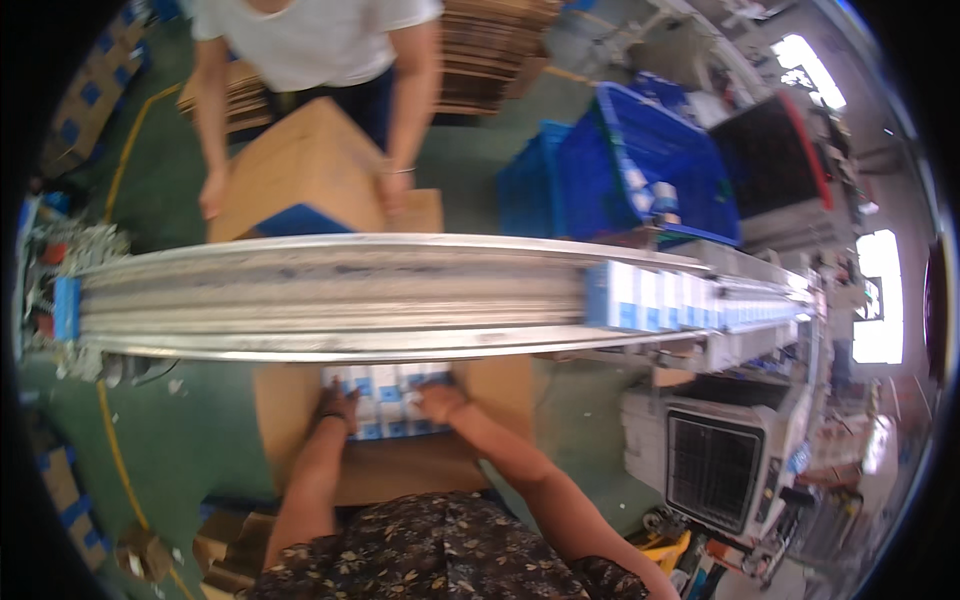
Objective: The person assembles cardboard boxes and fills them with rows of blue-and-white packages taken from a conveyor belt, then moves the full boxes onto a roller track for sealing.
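Lower centre of the frame: open brown carton [405, 472], flaps spread left, right and toward the wearer, far side hidden by the conveyor [330, 297] that crosses the picture. In the carton, a block of small white-and-blue boxes [386, 398], packed side by side in rows. Left grip [341, 407] at the block's left edge, fingers pointing down along it; right grip [438, 402] at its right end, fingers bent over the upper right corner. Boxes thus lie between the two, close against both. Fingers small and blurred: cannot tell whether either grip is spread or pinching a box, nor how firm any contact is. Both forearms enter from the lower edge, past a dark floral top [440, 545]. On the conveyor, right of centre, a line of similar boxes [650, 298] runs toward the right end, standing close together, well apart from both grips. Beyond the conveyor, upper left of centre, a co-worker in a white shirt [315, 45] has both hands at a large tilted carton [300, 165]. Upper right: blue crates [650, 170], the larger one tilted. Lower right: white machine with a dark grille [715, 470]. Green floor [200, 410] beneath, yellow line [115, 450] on its left side.
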The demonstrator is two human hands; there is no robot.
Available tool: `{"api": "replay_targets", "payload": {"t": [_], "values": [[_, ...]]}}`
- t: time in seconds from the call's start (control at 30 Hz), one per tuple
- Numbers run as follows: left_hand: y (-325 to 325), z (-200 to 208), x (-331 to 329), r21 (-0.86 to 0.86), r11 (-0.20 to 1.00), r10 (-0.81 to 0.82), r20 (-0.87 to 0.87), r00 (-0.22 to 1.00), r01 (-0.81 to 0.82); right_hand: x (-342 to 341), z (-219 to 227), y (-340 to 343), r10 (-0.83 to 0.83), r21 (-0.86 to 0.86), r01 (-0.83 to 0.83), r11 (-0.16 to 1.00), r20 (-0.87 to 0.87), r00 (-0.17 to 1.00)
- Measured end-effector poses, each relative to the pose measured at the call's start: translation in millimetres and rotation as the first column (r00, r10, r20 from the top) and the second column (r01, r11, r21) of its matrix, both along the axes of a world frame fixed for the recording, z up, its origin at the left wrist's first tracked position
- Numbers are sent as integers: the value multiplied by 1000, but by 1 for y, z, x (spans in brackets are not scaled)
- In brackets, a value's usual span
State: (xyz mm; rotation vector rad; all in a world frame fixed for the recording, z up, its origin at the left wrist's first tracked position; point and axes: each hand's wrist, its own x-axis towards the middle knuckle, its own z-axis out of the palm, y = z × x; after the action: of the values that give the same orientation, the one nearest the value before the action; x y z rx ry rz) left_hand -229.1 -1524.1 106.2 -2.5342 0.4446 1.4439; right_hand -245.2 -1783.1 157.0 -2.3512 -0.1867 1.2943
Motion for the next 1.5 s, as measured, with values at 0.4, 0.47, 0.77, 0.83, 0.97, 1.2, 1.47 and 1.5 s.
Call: {"api": "replay_targets", "payload": {"t": [0.4, 0.47, 0.77, 0.83, 0.97, 1.2, 1.47, 1.5], "values": [[-124, 8, 32, -343, 930, 142, 8, 990, -131, -109, 208, -296, -756, 497, 584, 642, 537, 375], [-143, -6, 47, -167, 955, -263, -103, 959, 244, -80, 218, -357, -635, 440, 636, 633, 766, 102], [-212, 163, 8, -956, 266, 39, 140, 989, 124, 7, 151, -491, -438, -66, 821, 567, 820, 368], [-216, 200, 29, -985, 89, 199, 164, 966, 149, 18, 154, -464, -462, 90, 837, 540, 863, 206], [-181, 239, 69, -942, 328, 673, 284, 683, 69, 44, 167, -377, -404, 71, 685, 725, 850, 339], [-86, 261, 107, -819, 519, 774, 328, 542, -245, 85, 174, -150, -614, 448, 439, 779, 691, 383], [5, 409, 57, -905, 399, 852, 426, 303, 150, 25, 249, -73, -687, 616, 356, 702, 717, 115], [14, 428, 32, -862, 480, 828, 506, 241, 163, 5, 251, -58, -654, 574, 407, 710, 753, 78]]}}
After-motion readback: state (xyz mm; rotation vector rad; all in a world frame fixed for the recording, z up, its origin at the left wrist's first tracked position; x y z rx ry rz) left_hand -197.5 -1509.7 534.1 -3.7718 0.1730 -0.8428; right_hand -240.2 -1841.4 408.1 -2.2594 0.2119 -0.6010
